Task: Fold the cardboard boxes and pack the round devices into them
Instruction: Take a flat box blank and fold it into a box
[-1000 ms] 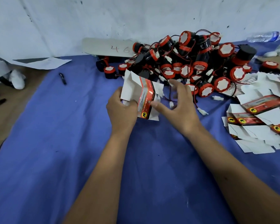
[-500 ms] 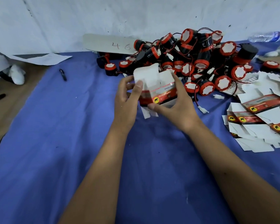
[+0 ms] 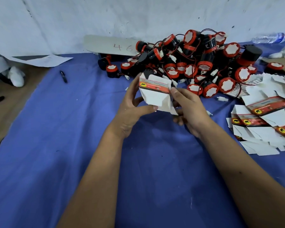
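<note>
Half-formed box [image 3: 155, 94] raised off table [image 3: 56, 145]; left hand [image 3: 132, 112] and right hand [image 3: 189, 111] both gripping it, freeing flaps for folding.

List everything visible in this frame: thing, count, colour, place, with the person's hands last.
box in hand: one, white with a red band, half folded, held above the cloth.
round devices: a pile, too many to count, black and red with white faces, far centre-right.
flat boxes: a loose stack, white and red, right edge.
pen: one, black, far left on the cloth.
cloth: one, blue, covering the table.
plastic bottle: one, clear, far right by the wall.
left hand: grips the box.
right hand: pinches the box's right edge.
</note>
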Available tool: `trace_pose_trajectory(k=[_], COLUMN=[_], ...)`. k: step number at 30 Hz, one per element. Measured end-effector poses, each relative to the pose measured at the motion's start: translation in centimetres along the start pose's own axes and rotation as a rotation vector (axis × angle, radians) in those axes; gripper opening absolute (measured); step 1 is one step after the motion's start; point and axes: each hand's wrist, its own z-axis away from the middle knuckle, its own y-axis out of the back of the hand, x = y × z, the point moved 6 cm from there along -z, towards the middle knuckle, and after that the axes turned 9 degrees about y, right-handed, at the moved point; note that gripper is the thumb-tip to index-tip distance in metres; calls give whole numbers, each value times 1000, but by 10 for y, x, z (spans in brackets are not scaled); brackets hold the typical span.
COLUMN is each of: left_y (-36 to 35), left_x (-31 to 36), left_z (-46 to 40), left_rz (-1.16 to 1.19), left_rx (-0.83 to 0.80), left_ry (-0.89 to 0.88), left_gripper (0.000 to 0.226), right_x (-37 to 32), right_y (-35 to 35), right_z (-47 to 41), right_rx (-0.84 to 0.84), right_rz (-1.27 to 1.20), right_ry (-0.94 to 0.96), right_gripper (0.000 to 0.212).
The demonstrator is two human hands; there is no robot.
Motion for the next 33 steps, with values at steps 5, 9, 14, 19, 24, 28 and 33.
trace_pose_trajectory(k=[5,9,14,19,24,28,33], left_y=[6,7,2,1,-4,-5,-9], left_x=[0,9,10,8,12,14,9], left_z=[-1,4,2,1,0,5,5], left_rz=[141,-64,-203,-347,-355,-257,-171], left_rx=[91,227,172,112,113,137,174], left_ry=[37,-72,-113,-110,-109,-61,16], left_gripper=[82,64,74,87,80,60,53], right_x=[-8,-17,-32,-47,-49,-55,-64], right_y=[-1,-13,-32,-18,-12,-16,-24], right_z=[2,8,19,19,19,22,24], right_rx=[-56,-185,-347,-64,45,94,90], right_rz=[190,560,693,641,685,769,895], right_ry=[126,319,591,709,751,864,994], right_gripper=[35,95,85,27,19,25,31])
